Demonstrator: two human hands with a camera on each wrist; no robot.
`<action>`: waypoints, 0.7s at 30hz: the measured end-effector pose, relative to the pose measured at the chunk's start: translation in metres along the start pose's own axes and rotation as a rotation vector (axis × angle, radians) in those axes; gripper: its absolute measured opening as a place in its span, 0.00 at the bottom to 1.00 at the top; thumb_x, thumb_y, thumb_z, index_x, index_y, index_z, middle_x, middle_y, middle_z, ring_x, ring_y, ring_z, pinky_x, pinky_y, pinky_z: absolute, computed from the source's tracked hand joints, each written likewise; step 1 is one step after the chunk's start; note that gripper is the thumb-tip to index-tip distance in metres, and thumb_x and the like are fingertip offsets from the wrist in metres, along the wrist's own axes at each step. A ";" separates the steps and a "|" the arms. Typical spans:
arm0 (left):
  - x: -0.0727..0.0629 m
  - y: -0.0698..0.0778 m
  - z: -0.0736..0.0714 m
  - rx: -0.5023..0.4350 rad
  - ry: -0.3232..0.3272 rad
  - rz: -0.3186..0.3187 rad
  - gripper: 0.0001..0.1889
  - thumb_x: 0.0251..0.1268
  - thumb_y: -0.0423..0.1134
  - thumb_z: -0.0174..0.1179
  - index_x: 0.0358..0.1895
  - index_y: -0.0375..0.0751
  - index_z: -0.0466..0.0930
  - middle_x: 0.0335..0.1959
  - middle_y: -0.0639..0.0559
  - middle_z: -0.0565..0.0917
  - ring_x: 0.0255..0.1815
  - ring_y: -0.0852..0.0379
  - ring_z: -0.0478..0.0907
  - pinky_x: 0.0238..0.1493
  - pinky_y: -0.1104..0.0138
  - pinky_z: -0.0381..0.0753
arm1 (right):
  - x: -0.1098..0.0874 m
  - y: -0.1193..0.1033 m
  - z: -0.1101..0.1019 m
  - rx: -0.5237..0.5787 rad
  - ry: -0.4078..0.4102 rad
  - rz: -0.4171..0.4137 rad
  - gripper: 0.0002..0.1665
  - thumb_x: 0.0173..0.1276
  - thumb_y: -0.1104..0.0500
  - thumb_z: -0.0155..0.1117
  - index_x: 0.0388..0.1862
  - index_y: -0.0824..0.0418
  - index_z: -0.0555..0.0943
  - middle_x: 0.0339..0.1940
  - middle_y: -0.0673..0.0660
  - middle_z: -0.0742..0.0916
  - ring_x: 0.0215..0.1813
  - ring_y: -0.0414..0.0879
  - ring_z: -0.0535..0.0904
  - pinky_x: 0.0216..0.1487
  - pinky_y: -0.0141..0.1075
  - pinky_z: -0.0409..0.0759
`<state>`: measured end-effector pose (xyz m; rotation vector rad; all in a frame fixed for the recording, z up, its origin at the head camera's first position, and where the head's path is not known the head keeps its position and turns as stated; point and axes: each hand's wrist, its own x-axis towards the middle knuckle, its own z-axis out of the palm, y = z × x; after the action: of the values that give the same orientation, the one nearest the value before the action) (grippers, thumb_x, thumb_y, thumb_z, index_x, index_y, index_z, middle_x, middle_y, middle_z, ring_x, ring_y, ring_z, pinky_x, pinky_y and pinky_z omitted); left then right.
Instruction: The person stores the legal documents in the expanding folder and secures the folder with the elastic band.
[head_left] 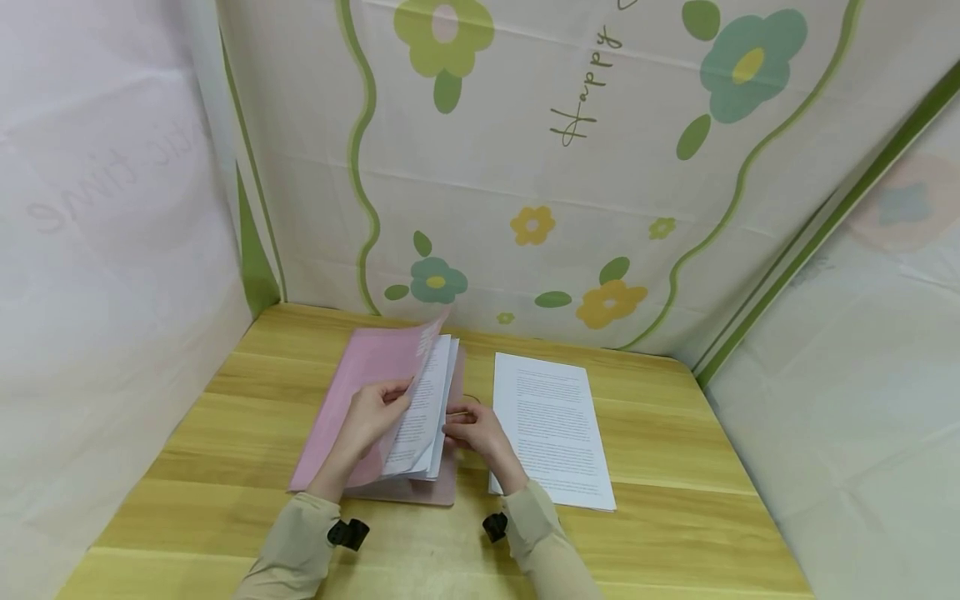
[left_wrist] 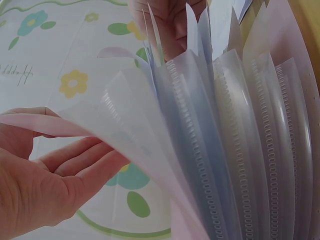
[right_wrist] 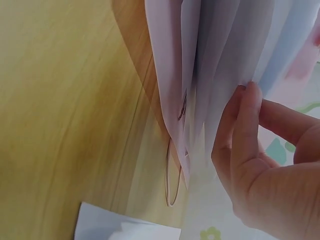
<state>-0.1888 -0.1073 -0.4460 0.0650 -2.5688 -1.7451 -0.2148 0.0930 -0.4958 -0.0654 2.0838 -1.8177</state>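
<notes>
A pink document folder (head_left: 375, 358) lies on the table with its front cover lifted. My left hand (head_left: 371, 412) holds that cover's edge between thumb and fingers. Clear plastic pockets (left_wrist: 235, 125) fan out inside, with white printed sheets (head_left: 422, 408) among them. At the folder's right side, my right hand (head_left: 480, 429) pinches the edge of the inner pages (right_wrist: 240, 55) between thumb and fingertips. Which layers are in that pinch I cannot tell. A thin elastic loop (right_wrist: 168, 185) hangs from the back cover's edge.
A stack of printed paper (head_left: 551, 433) lies right of the folder, close to my right wrist. Wooden table (head_left: 675, 450) surrounds both. White flower-print cloth (head_left: 480, 183) stands behind the table and along its sides. Each wrist carries a black camera mount (head_left: 348, 533).
</notes>
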 end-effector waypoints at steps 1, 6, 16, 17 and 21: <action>0.000 0.000 0.000 -0.003 0.000 0.001 0.20 0.66 0.34 0.58 0.60 0.32 0.80 0.55 0.36 0.85 0.56 0.45 0.83 0.56 0.57 0.83 | 0.000 0.000 0.000 -0.001 -0.002 0.000 0.22 0.64 0.67 0.66 0.57 0.73 0.77 0.48 0.67 0.88 0.36 0.38 0.84 0.48 0.41 0.87; -0.001 0.001 0.000 -0.008 -0.002 0.002 0.20 0.66 0.34 0.58 0.60 0.31 0.79 0.54 0.36 0.85 0.56 0.45 0.83 0.55 0.58 0.83 | 0.000 -0.001 0.001 -0.013 -0.004 -0.001 0.22 0.65 0.67 0.65 0.57 0.74 0.77 0.48 0.67 0.88 0.35 0.39 0.84 0.45 0.38 0.87; -0.001 0.000 -0.001 0.013 -0.012 -0.014 0.20 0.66 0.35 0.58 0.60 0.33 0.80 0.54 0.37 0.86 0.54 0.47 0.84 0.50 0.65 0.83 | 0.005 0.000 0.000 -0.030 -0.010 -0.005 0.21 0.65 0.67 0.65 0.57 0.72 0.79 0.47 0.65 0.89 0.34 0.38 0.83 0.41 0.32 0.86; -0.001 0.000 -0.001 0.011 -0.012 -0.017 0.21 0.66 0.35 0.58 0.61 0.33 0.80 0.54 0.37 0.86 0.54 0.47 0.84 0.51 0.64 0.83 | 0.005 0.000 0.000 -0.033 -0.013 -0.012 0.21 0.65 0.67 0.65 0.57 0.72 0.78 0.47 0.65 0.89 0.34 0.38 0.83 0.40 0.32 0.86; -0.001 -0.001 0.000 -0.002 -0.012 -0.013 0.20 0.66 0.34 0.58 0.61 0.33 0.79 0.55 0.37 0.85 0.56 0.46 0.83 0.54 0.59 0.83 | 0.005 0.000 0.000 -0.034 -0.018 -0.017 0.21 0.65 0.68 0.64 0.56 0.72 0.78 0.48 0.66 0.88 0.35 0.37 0.83 0.40 0.32 0.85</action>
<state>-0.1876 -0.1079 -0.4464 0.0708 -2.5809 -1.7575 -0.2196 0.0919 -0.4969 -0.1087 2.1084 -1.7848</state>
